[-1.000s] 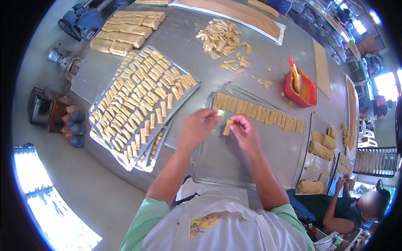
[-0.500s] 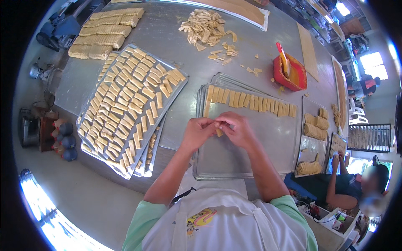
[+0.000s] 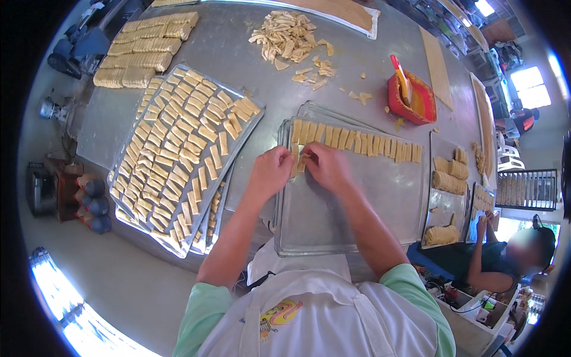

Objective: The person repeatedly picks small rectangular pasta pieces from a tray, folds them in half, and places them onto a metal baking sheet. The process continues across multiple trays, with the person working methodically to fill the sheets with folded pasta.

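Observation:
A shallow metal tray (image 3: 351, 220) lies before me, with a row of short rolled dough strips (image 3: 357, 143) along its far side. At its left edge, just below that row, both hands meet over a small dough strip (image 3: 301, 163). My left hand (image 3: 272, 171) is closed, its fingertips pinched at the strip's left side. My right hand (image 3: 327, 168) pinches the same strip from the right, thumb and fingers together. The fingers cover part of the strip and of the strip beside it.
A stacked tray full of dough strips (image 3: 172, 154) stands on the left, with piled strips (image 3: 143, 50) behind it. Farther back are a heap of dough scraps (image 3: 285, 35) and a red tub (image 3: 416, 104) with a brush. At right, a co-worker (image 3: 476, 256) handles pieces beside a narrow tray (image 3: 446, 205).
Both hands have moved left and away from me, from above the tray's middle-left to its left edge, bringing the dough strip down below the row. The view has shifted slightly.

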The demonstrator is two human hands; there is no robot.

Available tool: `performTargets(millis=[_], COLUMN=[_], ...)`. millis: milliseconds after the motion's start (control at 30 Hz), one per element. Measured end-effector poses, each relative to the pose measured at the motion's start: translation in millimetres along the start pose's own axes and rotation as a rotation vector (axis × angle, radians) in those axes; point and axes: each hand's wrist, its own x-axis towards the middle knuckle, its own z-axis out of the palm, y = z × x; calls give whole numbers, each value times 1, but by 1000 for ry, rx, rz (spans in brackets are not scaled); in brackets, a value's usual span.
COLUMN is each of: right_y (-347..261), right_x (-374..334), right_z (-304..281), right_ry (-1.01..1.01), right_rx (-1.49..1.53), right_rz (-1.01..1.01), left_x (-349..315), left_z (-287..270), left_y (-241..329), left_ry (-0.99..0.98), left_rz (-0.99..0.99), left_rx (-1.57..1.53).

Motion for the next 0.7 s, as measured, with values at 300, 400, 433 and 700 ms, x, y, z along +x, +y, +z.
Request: performTargets(millis=[300, 400, 433, 700], right_y=[7, 8, 8, 16], right_x=[-17, -16, -15, -16], right_z=[6, 1, 0, -1], right_ry=[51, 34, 65, 285], right_rx=[406, 394, 304, 125], right_rz=[61, 98, 115, 102], left_x=[-4, -2, -5, -5], left_z=[7, 12, 11, 17], left_y=[-2, 8, 10, 10], left_ry=[-98, -202, -212, 19], left_rz=[36, -40, -89, 336], left_rx=[-140, -177, -237, 602])
